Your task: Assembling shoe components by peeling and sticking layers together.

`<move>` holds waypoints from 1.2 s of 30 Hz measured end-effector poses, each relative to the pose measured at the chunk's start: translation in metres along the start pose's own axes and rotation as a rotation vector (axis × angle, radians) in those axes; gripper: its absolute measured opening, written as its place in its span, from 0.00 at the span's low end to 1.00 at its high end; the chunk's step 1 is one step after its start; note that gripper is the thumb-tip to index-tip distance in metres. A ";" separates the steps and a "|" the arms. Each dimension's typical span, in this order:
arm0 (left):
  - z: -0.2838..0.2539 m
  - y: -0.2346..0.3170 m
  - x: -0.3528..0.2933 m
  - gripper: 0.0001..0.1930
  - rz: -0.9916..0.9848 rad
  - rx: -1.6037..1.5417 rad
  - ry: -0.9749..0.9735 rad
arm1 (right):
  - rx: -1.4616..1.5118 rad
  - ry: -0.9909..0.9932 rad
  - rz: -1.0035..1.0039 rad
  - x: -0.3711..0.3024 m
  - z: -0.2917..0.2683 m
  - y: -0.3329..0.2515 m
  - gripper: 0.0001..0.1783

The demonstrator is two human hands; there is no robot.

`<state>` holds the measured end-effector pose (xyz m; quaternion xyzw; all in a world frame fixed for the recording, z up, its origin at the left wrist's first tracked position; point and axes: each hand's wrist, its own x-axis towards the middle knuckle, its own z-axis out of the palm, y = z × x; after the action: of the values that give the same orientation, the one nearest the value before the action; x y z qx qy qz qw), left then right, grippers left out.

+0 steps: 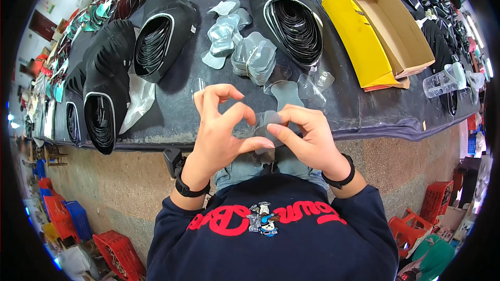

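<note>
In front of my body, at the table's near edge, my right hand (308,134) pinches a thin clear plastic piece (267,124) between thumb and fingers. My left hand (219,125) is just left of it, open, with thumb and fingers spread in a curve. Its thumb tip overlaps the lower part of the plastic piece; whether they touch I cannot tell. Just beyond my hands lies a loose clear plastic piece (286,94) with a waisted outline. A stack of similar plastic pieces (254,58) stands farther back, with a looser pile (223,35) at its left.
Nested black shoe uppers with pale-edged openings (292,26) stand behind the stack, with another black bundle (156,41) farther left. An open yellow cardboard box (359,39) is at the back right. A clear plastic cup (442,82) lies near the right edge. Red crates (119,254) rest on the floor.
</note>
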<state>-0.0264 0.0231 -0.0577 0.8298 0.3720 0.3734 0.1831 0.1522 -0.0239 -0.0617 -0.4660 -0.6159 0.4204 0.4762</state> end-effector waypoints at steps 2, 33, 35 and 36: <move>-0.003 -0.004 0.000 0.13 0.160 0.022 -0.052 | -0.023 -0.011 -0.052 -0.002 0.001 -0.002 0.04; 0.015 -0.004 -0.016 0.08 -0.237 -0.433 0.098 | 0.273 0.093 0.091 -0.009 0.014 0.013 0.11; 0.013 -0.007 -0.016 0.07 -0.170 -0.326 0.099 | 0.452 0.051 0.254 -0.010 0.009 0.010 0.13; 0.012 -0.007 -0.017 0.07 -0.169 -0.329 0.096 | 0.450 0.056 0.256 -0.012 0.005 0.010 0.13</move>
<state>-0.0284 0.0151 -0.0778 0.7358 0.3824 0.4517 0.3292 0.1504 -0.0342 -0.0747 -0.4339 -0.4293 0.5906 0.5278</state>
